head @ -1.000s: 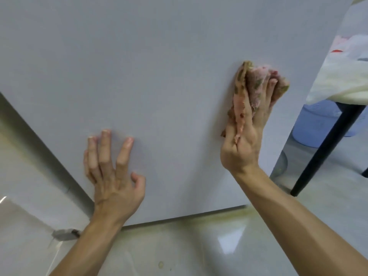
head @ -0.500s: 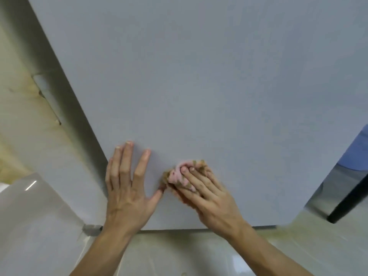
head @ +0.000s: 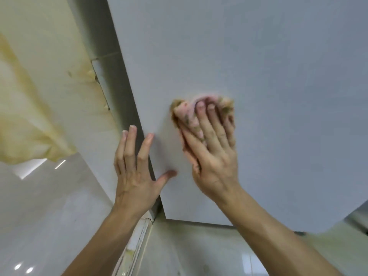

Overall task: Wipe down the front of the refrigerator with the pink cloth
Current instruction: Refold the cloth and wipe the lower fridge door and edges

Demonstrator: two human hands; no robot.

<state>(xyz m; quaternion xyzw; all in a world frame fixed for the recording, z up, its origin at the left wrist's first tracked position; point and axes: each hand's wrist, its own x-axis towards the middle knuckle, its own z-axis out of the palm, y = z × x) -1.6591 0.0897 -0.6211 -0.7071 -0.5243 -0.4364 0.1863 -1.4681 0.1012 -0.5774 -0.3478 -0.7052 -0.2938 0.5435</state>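
The refrigerator's pale grey front (head: 258,66) fills most of the head view. My right hand (head: 215,156) presses the pink cloth (head: 186,114) flat against the door near its lower left part, fingers stretched out over the cloth. The cloth is crumpled, with brownish patches, and shows above and to the left of my fingers. My left hand (head: 133,170) rests flat on the door's left edge, fingers straight, thumb spread toward my right hand. It holds nothing.
The refrigerator's shadowed left side (head: 119,96) runs along a cream wall with yellow stains (head: 29,116). Glossy light floor tiles (head: 49,216) lie below, with a pale strip (head: 137,242) under the door's lower left corner.
My right hand swept the cloth from the door's right side to the lower left, then moved up a little. My left hand slid left onto the door's edge. The view shifted left.
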